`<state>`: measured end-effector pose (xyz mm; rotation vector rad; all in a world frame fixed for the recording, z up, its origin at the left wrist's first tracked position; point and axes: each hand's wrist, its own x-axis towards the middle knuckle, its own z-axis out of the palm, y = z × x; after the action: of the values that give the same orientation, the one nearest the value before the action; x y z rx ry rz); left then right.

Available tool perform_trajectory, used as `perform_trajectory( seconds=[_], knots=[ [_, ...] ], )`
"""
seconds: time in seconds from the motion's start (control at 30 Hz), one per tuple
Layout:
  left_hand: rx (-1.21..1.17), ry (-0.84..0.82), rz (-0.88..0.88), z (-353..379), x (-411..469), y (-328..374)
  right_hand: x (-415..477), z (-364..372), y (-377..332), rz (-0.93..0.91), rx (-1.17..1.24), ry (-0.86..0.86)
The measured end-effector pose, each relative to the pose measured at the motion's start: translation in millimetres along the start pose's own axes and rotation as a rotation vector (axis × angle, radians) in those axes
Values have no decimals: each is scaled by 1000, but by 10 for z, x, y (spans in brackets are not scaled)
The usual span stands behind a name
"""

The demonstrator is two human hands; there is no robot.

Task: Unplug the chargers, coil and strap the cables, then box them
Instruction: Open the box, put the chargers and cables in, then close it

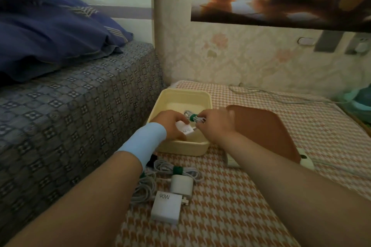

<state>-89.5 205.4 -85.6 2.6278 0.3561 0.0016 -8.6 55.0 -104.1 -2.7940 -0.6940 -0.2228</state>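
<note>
A cream plastic box [181,95] stands open on the checked tabletop. Over its inside, my left hand [170,124] grips a white GaN charger [185,129]. My right hand [214,124] pinches the coiled cable [197,118] bound with a green strap, joined to that charger. Nearer me lie a white 90W charger [166,206], a smaller white charger [181,184] and coiled white cables [160,168] with a green strap [177,170]. A light blue band wraps my left wrist.
The brown lid [261,132] leans to the right of the box. A white plug block [306,161] sits behind it, with loose white cable [261,93] along the wall. A patterned bed [70,106] with a blue pillow rises on the left.
</note>
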Motion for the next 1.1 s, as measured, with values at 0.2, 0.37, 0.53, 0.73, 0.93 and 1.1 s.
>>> perform_trajectory(
  seconds=[0.2, 0.37, 0.53, 0.73, 0.93, 1.1],
  knots=[
    [31, -152, -21, 93, 163, -100, 111, -40, -61, -15, -161, -323],
    [51, -95, -20, 83, 40, -90, -65, -157, 15, -106, -191, -388],
    [41, 205, 132, 18, -334, -54, -404, -332, 58, -195, -20, -93],
    [-77, 112, 129, 68, -923, 30, -1034, -417, -99, -483, 184, -266],
    [108, -87, 14, 240, -1212, -62, -1353, -106, -109, -550, 20, -403],
    [152, -92, 3, 321, -1199, -236, -1434, 18, -124, -391, 74, -405]
  ],
)
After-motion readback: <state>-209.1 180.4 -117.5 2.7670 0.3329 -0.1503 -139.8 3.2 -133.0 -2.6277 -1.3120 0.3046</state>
